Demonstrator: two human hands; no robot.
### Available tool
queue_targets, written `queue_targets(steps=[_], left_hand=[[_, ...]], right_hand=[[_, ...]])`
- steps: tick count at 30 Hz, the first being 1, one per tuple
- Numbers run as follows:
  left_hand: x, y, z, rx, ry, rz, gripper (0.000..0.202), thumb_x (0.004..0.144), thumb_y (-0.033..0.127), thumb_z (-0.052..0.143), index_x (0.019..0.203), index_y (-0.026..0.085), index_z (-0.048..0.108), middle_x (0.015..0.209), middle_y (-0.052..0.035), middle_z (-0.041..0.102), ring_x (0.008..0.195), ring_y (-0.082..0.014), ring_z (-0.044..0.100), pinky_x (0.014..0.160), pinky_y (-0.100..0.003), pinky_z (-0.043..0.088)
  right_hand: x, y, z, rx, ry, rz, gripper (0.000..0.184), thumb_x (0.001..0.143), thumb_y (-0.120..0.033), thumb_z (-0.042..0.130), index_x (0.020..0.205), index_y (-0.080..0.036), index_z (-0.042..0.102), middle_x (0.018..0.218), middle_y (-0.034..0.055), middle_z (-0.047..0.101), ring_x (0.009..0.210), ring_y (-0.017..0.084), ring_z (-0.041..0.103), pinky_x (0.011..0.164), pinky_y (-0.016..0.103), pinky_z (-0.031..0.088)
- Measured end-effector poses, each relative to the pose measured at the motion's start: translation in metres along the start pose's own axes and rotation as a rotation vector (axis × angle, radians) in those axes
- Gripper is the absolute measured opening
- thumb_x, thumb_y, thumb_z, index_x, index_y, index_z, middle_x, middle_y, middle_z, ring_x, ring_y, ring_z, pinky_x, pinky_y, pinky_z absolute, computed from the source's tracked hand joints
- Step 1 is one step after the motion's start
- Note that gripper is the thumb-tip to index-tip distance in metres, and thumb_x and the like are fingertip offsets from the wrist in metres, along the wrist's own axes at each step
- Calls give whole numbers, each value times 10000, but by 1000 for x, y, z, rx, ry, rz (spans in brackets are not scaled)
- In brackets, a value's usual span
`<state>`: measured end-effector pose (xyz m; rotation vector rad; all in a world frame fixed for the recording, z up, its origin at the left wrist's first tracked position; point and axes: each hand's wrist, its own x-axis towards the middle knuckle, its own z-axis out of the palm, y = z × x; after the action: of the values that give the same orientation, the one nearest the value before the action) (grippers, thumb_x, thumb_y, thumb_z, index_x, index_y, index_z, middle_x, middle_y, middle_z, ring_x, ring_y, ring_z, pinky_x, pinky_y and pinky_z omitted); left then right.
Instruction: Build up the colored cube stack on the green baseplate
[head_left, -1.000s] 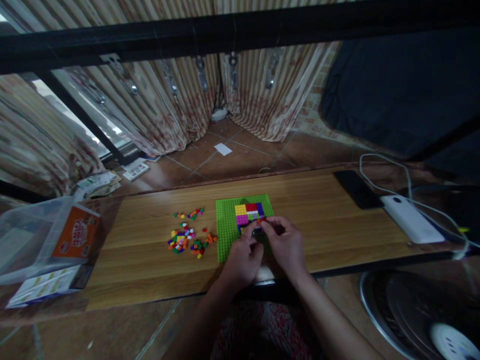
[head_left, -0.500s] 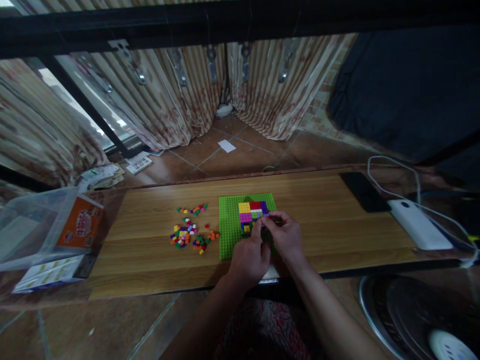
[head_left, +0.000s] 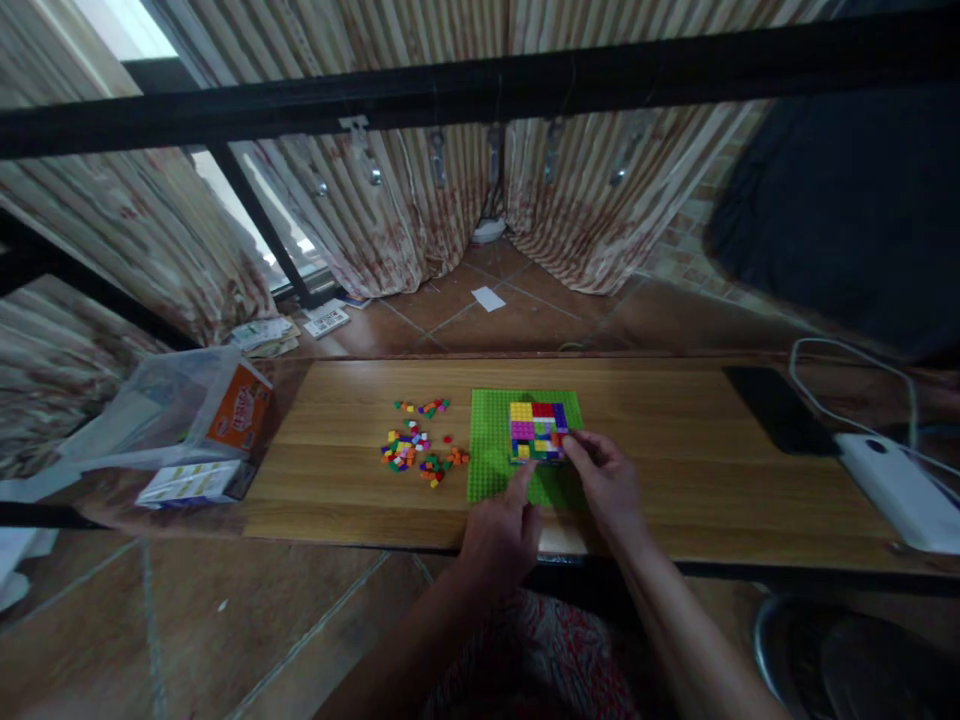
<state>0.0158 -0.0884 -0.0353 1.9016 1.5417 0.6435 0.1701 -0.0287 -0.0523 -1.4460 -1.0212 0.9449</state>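
On the wooden tabletop lies a green studded baseplate (head_left: 487, 465). A low block of toy bricks (head_left: 523, 430) in yellow, red, purple, pink and other colours is built on it. At this block's right side, my right hand (head_left: 609, 485) is closed in a pinch on a small orange-red toy brick (head_left: 557, 440), partly covered by the fingertips. My left hand (head_left: 501, 535) has its index finger stretched out to the block's front edge, the other fingers curled and holding nothing. Loose toy bricks (head_left: 401, 450) lie in small heaps left of the baseplate.
A clear plastic bin (head_left: 172, 410) with an orange label and a flat box (head_left: 196, 483) stand at the left end. Toward the right lie a black phone (head_left: 780, 410), a white power bank (head_left: 892, 490) and a white cable (head_left: 855, 345). A dark metal rail (head_left: 450, 95) crosses above.
The view has shifted, so the table appears further right. My hands have drawn apart slightly: the left fingertip is back at the block's front edge, the right fingertips at its right side.
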Motion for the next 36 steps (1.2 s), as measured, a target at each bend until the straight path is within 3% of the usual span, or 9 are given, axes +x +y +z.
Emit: queue_targets(steps=[3, 7, 12, 21, 27, 32, 36], left_hand=[[-19, -23, -20, 24, 139, -136, 382, 892, 250, 443, 1255, 190, 546, 709, -22, 677, 621, -148, 624, 621, -251, 457], [-32, -59, -55, 87, 333, -282, 220, 893, 257, 468, 1054, 200, 606, 784, -24, 695, 654, -139, 637, 618, -239, 442], [-32, -83, -70, 192, 390, -298, 120, 868, 224, 514, 922, 201, 618, 840, -23, 681, 752, -144, 638, 691, -243, 457], [-20, -76, -70, 353, 302, -376, 155, 888, 229, 526, 999, 228, 634, 1036, -47, 675, 845, -163, 648, 697, -245, 439], [-19, -80, -71, 363, 313, -333, 148, 913, 252, 482, 868, 214, 618, 921, -36, 662, 775, -152, 628, 652, -235, 414], [-17, -76, -70, 240, 382, -253, 125, 892, 247, 488, 888, 208, 606, 839, -21, 673, 730, -145, 628, 679, -246, 443], [-11, -67, -70, 122, 370, -207, 119, 871, 257, 502, 884, 201, 607, 768, -2, 658, 644, -124, 611, 635, -230, 448]], right_hand=[[-5, 4, -15, -100, 58, -16, 405, 748, -509, 671, 953, -159, 682, 905, 101, 735, 821, 220, 681, 761, 375, 539], [-7, 14, -33, -232, 113, -62, 371, 754, -507, 648, 890, -166, 699, 885, 113, 740, 796, 241, 689, 754, 396, 541], [-11, 29, -44, -346, 152, -108, 375, 775, -519, 613, 892, -174, 704, 923, 120, 739, 858, 266, 689, 813, 420, 529], [-14, 32, -44, -390, 140, -128, 364, 797, -518, 589, 895, -187, 704, 936, 105, 736, 872, 271, 684, 824, 418, 524], [-14, 34, -44, -420, 121, -163, 352, 816, -509, 574, 888, -189, 701, 933, 102, 735, 870, 261, 684, 800, 391, 530], [-14, 35, -42, -371, 103, -157, 329, 827, -489, 570, 890, -190, 692, 959, 96, 731, 904, 253, 679, 849, 397, 517], [-15, 32, -41, -378, 94, -178, 313, 840, -473, 558, 890, -191, 685, 943, 92, 729, 893, 244, 675, 833, 383, 518]])
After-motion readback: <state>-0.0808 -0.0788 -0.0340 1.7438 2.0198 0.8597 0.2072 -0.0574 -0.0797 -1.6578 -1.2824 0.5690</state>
